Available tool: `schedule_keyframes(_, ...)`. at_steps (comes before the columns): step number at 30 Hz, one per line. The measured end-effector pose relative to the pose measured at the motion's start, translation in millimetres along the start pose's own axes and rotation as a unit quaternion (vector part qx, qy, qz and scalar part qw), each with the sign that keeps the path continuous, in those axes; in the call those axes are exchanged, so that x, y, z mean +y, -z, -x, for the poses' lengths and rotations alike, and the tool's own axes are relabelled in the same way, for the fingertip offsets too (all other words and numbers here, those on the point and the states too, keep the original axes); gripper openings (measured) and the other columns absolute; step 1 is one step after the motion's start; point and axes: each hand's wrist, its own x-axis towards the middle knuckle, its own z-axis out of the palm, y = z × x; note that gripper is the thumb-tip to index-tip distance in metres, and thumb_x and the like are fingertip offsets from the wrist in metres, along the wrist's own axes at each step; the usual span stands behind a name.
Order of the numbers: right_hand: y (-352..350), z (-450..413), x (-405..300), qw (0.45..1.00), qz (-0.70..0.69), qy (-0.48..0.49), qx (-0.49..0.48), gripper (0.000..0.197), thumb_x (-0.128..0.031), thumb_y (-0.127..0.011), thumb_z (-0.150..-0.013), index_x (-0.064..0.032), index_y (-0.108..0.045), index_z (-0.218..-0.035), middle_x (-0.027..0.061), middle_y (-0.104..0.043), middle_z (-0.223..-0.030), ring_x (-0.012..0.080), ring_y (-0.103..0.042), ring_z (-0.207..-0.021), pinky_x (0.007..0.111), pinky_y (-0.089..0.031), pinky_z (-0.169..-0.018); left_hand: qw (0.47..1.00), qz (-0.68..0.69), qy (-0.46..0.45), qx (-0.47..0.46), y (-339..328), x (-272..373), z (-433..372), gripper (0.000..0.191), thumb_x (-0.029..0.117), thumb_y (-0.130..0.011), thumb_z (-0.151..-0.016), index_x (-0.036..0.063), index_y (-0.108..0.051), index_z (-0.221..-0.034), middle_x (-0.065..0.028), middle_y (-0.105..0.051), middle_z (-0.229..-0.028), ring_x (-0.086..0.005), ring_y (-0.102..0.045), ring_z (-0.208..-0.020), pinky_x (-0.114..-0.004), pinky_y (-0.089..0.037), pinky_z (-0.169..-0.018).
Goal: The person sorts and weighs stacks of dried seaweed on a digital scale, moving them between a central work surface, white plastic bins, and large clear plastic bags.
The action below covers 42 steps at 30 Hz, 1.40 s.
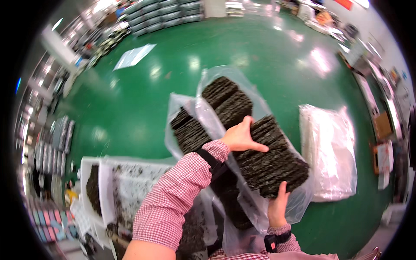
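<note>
A thick stack of dark dried seaweed sheets [269, 152] lies between my two hands, over a clear plastic bag. My left hand [242, 136] spans the stack's upper left edge, thumb and fingers spread. At the lower end my right hand [279, 204] presses against the stack's edge, its underside fingers hidden. Beyond it, more dark stacks [227, 100] lie inside the clear plastic bag [256, 87]. Another bagged dark stack [191, 135] sits to the left, partly behind my left forearm. Further dark material [232, 201] shows below my left wrist.
A white tray [107, 191] with dark crumbs stands at lower left. A pile of folded clear plastic bags [328, 156] lies on the green floor at right. A flat plastic sheet [135, 57] is on the floor; grey bundles [162, 14] are stacked far back.
</note>
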Motion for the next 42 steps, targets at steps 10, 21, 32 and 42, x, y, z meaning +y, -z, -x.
schedule_keyframes(10, -141, 75, -36, 0.883, 0.102, 0.211, -0.406, 0.062, -0.011, -0.036, -0.098, -0.0034, -0.019, -0.157, 0.0118, -0.031, -0.156, 0.0265, -0.038, -0.138, 0.037, -0.025, -0.118, 0.854, 0.283, -0.006, 0.436, 156, 3, 301, 0.074, 0.041, -0.075, -0.088, -0.0037, -0.043, -0.137, -0.0165, -0.057, -0.131, -0.0231, -0.054, -0.121, -0.035, -0.040, -0.106)
schedule_keyframes(21, -378, 246, 47, 0.519, 0.424, 0.442, -0.596, 0.064, -0.060, -0.058, -0.092, -0.0192, -0.057, -0.141, 0.0229, -0.045, -0.143, 0.0410, -0.037, -0.132, 0.048, -0.030, -0.112, 0.383, 0.712, -0.062, 0.585, 30, -176, 471, 0.069, 0.058, -0.053, -0.096, 0.0107, -0.048, -0.145, -0.0090, -0.052, -0.144, -0.0289, -0.049, -0.131, -0.044, -0.038, -0.111)
schedule_keyframes(32, -355, 331, 124, 0.369, 0.350, 0.568, -0.647, 0.037, -0.043, -0.058, -0.095, -0.0162, -0.072, -0.117, 0.0119, -0.062, -0.123, 0.0341, -0.053, -0.113, 0.045, -0.042, -0.095, 0.198, 0.551, 0.069, 0.808, 5, -139, 504, 0.083, 0.064, -0.033, -0.101, 0.0066, -0.015, -0.159, -0.0117, -0.015, -0.165, -0.0278, -0.015, -0.151, -0.044, -0.013, -0.121)
schedule_keyframes(42, -429, 318, 127, 0.410, 0.517, 0.510, -0.552, 0.085, -0.054, -0.085, -0.067, 0.0017, -0.057, -0.125, 0.0203, -0.058, -0.122, 0.0369, -0.052, -0.117, 0.045, -0.045, -0.099, 0.585, 0.143, 0.191, 0.775, 15, -97, 538, 0.068, 0.022, -0.064, -0.095, -0.0005, -0.033, -0.151, -0.0190, -0.034, -0.156, -0.0321, -0.032, -0.145, -0.038, -0.027, -0.118)
